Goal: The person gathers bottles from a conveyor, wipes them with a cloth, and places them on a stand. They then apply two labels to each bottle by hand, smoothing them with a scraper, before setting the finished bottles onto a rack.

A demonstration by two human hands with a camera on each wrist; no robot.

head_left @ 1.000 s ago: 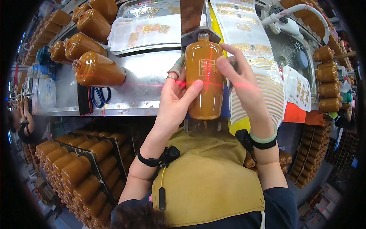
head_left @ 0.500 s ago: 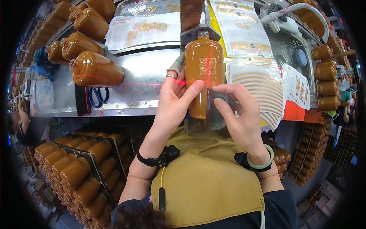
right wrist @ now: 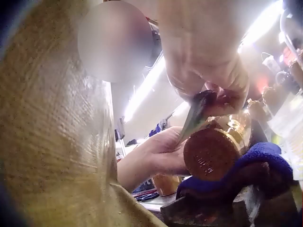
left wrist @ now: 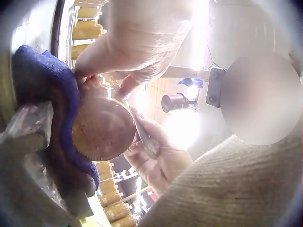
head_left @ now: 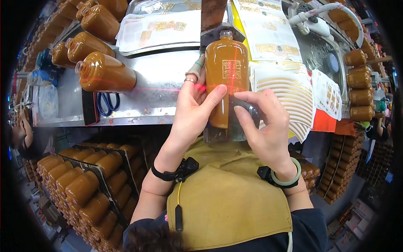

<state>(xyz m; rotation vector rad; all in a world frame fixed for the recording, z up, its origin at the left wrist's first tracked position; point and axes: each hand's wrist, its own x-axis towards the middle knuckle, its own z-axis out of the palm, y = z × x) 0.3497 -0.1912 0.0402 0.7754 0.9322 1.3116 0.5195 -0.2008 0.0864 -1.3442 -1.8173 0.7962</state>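
My left grip is wrapped round the amber bottle: the thumb lies across its front and the fingers are curled behind its left side. The bottle lies at the near edge of the steel bench, neck pointing away from me, its base bedded on a blue cloth over a grey cradle. A square gold label sits high on the bottle's face, and a red laser cross falls over the label and the body just below it. My right grip is closed on a thin clear sheet – pinched between thumb and forefinger – and holds it against the bottle's lower right side. Just to the right lies a sheet of curved gold strips, with more label sheets farther back. To the left, other amber bottles lie on their sides on the bench, and blue-handled scissors lie near its front edge. Below the bench, trays of bottles stand in rows – my tan apron fills the foreground.
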